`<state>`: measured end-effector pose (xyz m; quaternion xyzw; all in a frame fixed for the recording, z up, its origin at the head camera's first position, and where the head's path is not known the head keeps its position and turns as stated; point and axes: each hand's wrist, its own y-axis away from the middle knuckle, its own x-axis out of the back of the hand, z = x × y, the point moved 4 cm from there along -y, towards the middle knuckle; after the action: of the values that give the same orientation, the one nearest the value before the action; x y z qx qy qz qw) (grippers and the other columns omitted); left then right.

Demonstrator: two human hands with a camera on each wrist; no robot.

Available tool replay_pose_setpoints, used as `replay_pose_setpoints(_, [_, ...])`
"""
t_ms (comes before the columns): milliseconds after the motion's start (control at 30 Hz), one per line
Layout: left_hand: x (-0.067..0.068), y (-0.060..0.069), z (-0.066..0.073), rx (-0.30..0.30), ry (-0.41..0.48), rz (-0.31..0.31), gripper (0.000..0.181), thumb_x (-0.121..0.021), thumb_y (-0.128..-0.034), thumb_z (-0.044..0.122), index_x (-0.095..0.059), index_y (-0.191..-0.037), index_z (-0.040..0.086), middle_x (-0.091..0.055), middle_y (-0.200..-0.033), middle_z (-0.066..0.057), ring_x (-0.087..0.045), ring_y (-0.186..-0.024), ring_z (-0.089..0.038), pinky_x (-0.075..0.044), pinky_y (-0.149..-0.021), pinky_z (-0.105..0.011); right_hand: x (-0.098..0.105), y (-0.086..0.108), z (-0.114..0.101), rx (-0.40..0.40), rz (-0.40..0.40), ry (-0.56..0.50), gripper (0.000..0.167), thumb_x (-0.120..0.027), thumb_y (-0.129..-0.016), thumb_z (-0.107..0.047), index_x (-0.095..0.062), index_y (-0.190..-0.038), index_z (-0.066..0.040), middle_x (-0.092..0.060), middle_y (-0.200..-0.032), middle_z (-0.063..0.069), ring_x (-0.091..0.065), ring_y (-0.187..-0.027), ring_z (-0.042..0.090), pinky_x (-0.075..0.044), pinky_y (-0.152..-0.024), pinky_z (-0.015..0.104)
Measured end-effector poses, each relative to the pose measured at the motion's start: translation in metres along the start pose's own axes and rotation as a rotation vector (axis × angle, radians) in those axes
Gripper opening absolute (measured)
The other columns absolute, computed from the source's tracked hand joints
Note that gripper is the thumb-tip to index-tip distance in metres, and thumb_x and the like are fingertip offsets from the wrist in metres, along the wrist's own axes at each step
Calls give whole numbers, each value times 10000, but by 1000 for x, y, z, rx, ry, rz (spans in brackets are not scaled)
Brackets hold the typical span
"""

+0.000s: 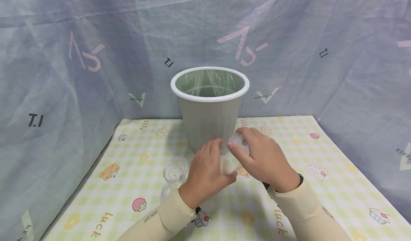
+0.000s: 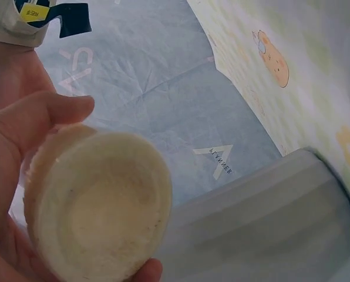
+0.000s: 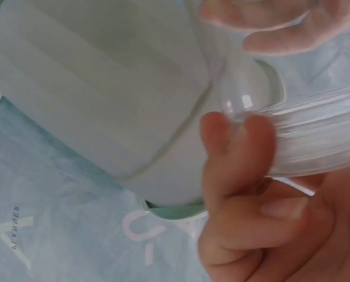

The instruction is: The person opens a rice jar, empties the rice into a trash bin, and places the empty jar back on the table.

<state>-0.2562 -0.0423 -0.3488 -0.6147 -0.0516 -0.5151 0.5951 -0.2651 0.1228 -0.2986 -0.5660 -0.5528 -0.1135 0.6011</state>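
Observation:
Between the thumb and fingers of my left hand (image 1: 208, 171) is a clear round container (image 2: 104, 205); its pale round face fills much of the left wrist view. To its right, my right hand (image 1: 268, 159) grips a clear ribbed plastic jar (image 1: 237, 138) between thumb and fingers. In the right wrist view, the ridged wall of this clear jar (image 3: 319, 129) shows beside my curled fingers (image 3: 239, 158). The two hands are close together but apart in the head view. Left of my left hand, another clear round container (image 1: 176, 169) sits on the tablecloth.
A grey bin (image 1: 210, 118) with a white rim and a clear liner stands just beyond both hands. Checked tablecloth (image 1: 144, 184) with printed cartoons covers the table. A grey-blue cloth (image 1: 135, 48) hangs behind and along both sides.

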Motion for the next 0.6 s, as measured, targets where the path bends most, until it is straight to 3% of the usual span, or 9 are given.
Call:
replay_pose_setpoints(300, [2,0,4,-62,20,32,900,-918,-592,460,-536,-1284,31,-643,-1052,2,-639,-872,-152,-567,-751,-299,5,0,-1,157,135,14,440,-640,-963,-459,-704,-1233,-117,-706,-966,9,-651,-786,165,-548,-668,381])
replay_pose_setpoints(600, [2,0,5,-84,39,22,879,-893,-615,478,-546,-1289,34,-649,-1078,0,-659,-876,-143,-586,-745,-301,8,-2,1,238,197,0,408,-663,-926,-430,-741,-1164,-108,-741,-973,21,-685,-767,170,-561,-646,383])
